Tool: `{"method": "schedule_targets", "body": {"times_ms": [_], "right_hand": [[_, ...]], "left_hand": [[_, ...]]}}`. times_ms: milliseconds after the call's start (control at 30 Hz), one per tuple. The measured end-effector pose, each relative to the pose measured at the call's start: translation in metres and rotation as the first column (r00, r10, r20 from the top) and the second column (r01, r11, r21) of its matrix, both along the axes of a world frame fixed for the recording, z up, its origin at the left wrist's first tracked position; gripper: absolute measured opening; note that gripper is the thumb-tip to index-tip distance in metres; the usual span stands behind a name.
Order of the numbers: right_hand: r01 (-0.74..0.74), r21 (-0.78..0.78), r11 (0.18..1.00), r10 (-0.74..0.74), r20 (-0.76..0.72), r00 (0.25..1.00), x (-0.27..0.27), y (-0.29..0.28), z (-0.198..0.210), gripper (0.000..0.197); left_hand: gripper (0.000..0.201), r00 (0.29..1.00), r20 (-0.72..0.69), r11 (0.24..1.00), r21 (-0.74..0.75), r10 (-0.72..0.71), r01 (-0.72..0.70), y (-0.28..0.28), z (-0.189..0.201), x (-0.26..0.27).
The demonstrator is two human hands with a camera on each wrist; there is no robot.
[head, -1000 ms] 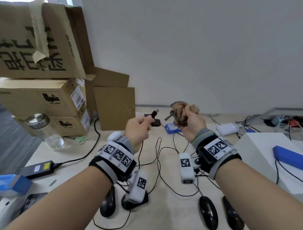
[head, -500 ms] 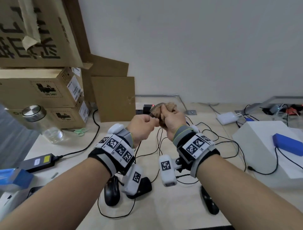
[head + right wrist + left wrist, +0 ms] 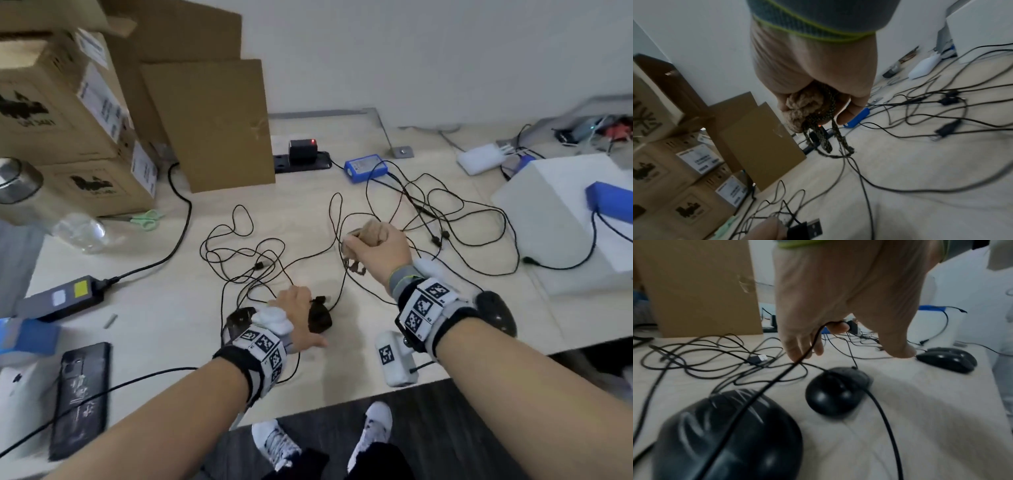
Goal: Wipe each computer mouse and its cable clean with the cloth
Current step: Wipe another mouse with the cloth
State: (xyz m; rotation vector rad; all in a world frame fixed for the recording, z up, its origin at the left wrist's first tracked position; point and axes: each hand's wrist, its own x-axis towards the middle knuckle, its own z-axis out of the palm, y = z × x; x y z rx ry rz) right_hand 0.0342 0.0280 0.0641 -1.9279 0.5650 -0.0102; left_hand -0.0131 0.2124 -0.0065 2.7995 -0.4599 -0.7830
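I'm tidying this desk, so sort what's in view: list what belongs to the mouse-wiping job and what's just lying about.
Job:
cloth bunched in the right hand
black mice
tangled mouse cables
left hand down at the mice

Lying about:
cardboard boxes
green scissors
phone
power brick
glass jar

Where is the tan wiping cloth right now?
The tan cloth is bunched in the right hand, held above the tangled black cables at mid-table.

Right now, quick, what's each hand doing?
Left hand: fingers curled round a thin black mouse cable, above the mice.
Right hand: gripping the bunched-up cloth.
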Motion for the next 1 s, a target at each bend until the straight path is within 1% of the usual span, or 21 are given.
{"method": "schedule_targets", "body": {"times_ms": [67,133,167,233,333,400,467,533,633,700,733,767,800,833,867,900,933,967,1000], "right_hand": [[-0.011,-0.036,0.999,0.009,-0.056,0.998,-0.008,-0.007,-0.016,0.031],[-0.018,-0.091,0.996,0.006,-0.133,0.991,-0.016,-0.017,-0.031,0.026],[-0.018,-0.111,0.994,0.000,-0.158,0.987,-0.018,-0.025,-0.039,0.025],[-0.019,-0.100,0.995,0.001,-0.181,0.984,-0.023,-0.033,-0.045,0.025],[-0.135,-0.041,0.990,0.120,-0.255,0.959,-0.032,-0.041,-0.059,0.026],[-0.215,0.013,0.977,0.208,-0.319,0.925,-0.038,-0.045,-0.070,0.027],[-0.287,0.042,0.957,0.282,-0.367,0.886,-0.043,-0.047,-0.080,0.035],[-0.339,0.076,0.938,0.339,-0.410,0.846,-0.043,-0.059,-0.088,0.033],[-0.442,0.033,0.897,0.398,-0.498,0.771,-0.044,-0.072,-0.093,0.023],[-0.516,0.055,0.855,0.462,-0.534,0.708,-0.045,-0.085,-0.092,0.022],[-0.552,0.031,0.833,0.473,-0.557,0.682,-0.044,-0.089,-0.094,0.022],[-0.579,-0.031,0.815,0.453,-0.590,0.669,-0.043,-0.091,-0.089,0.021],[-0.595,-0.099,0.798,0.440,-0.579,0.687,-0.041,-0.098,-0.088,0.020],[-0.584,-0.100,0.806,0.447,-0.544,0.710,-0.039,-0.101,-0.082,0.018],[-0.565,-0.053,0.824,0.477,-0.472,0.741,-0.036,-0.101,-0.078,0.016],[-0.502,0.087,0.861,0.493,-0.391,0.777,-0.035,-0.102,-0.069,0.014],[-0.447,0.231,0.864,0.500,-0.289,0.817,-0.031,-0.107,-0.060,0.009],[-0.398,0.351,0.847,0.490,-0.227,0.842,-0.027,-0.110,-0.050,0.029],[-0.372,0.461,0.806,0.498,-0.185,0.847,-0.025,-0.110,-0.039,0.045]], "left_hand": [[0.064,0.999,0.027,0.999,0.030,-0.023,0.023,-0.005,-0.006,-0.003],[0.050,0.999,0.031,0.999,0.027,0.022,-0.023,-0.008,-0.013,-0.008],[0.047,0.998,0.010,0.998,0.009,0.066,-0.066,-0.011,-0.017,-0.010],[0.050,0.982,-0.033,0.980,-0.055,0.187,-0.189,-0.017,-0.017,-0.013],[0.059,0.937,-0.026,0.928,-0.131,0.350,-0.350,-0.035,-0.010,-0.012],[0.062,0.907,-0.028,0.893,-0.162,0.421,-0.420,-0.055,-0.010,-0.012],[0.065,0.889,-0.048,0.869,-0.194,0.455,-0.455,-0.071,-0.014,-0.014],[0.063,0.876,-0.069,0.853,-0.201,0.478,-0.481,-0.094,-0.020,-0.019],[0.062,0.859,-0.122,0.835,-0.203,0.497,-0.511,-0.108,-0.029,-0.029],[0.062,0.829,-0.139,0.802,-0.209,0.542,-0.560,-0.115,-0.036,-0.031],[0.061,0.813,-0.142,0.781,-0.227,0.564,-0.581,-0.114,-0.037,-0.029],[0.056,0.798,-0.138,0.759,-0.250,0.587,-0.601,-0.114,-0.033,-0.025],[0.049,0.779,-0.118,0.732,-0.281,0.616,-0.621,-0.116,-0.030,-0.019],[0.042,0.747,-0.105,0.688,-0.321,0.657,-0.651,-0.121,-0.020,-0.011],[0.036,0.704,-0.116,0.623,-0.383,0.700,-0.682,-0.122,-0.010,-0.002],[0.032,0.647,-0.170,0.520,-0.462,0.743,-0.718,-0.126,0.002,0.009],[0.028,0.587,-0.259,0.385,-0.546,0.767,-0.744,-0.132,0.017,0.020],[0.024,0.532,-0.377,0.231,-0.607,0.758,-0.760,-0.140,0.035,0.031],[0.017,0.492,-0.493,0.091,-0.634,0.718,-0.768,-0.145,0.049,0.041]]}}
